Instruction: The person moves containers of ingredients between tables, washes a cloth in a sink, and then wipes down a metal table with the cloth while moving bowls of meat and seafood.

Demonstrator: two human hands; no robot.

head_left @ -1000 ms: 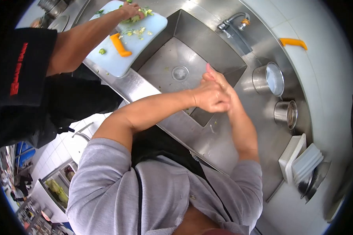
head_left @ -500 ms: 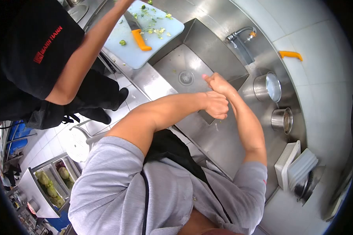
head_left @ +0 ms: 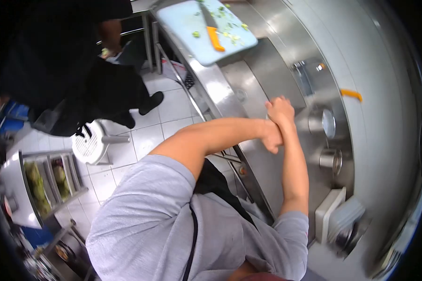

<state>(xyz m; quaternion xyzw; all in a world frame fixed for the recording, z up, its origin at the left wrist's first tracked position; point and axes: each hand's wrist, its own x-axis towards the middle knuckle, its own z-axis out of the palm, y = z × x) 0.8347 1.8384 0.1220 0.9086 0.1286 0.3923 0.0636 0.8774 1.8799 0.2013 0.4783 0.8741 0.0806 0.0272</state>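
My left hand (head_left: 270, 136) is closed around my right wrist, with part of its fingers hidden by the forearm. My right hand (head_left: 281, 110) is curled up just above it, and nothing shows in it. Both hands are over the right side of the steel sink basin (head_left: 279, 70), near its edge. Beyond them, a light blue cutting board (head_left: 180, 25) lies across the far end of the sink. An orange-handled knife (head_left: 214, 40) rests on the board among chopped green pieces.
A tap (head_left: 301, 70) stands behind the sink. Right of my hands are two metal pots (head_left: 317, 122) and white plastic containers (head_left: 330, 213). A co-worker in black (head_left: 65, 70) stands at the left beside a white stool (head_left: 90, 145). An open drawer (head_left: 47, 187) holds vegetables.
My view has swung, so the sink and board appear further right. The co-worker's arm has left the board and hangs lower. My left hand still holds my right wrist.
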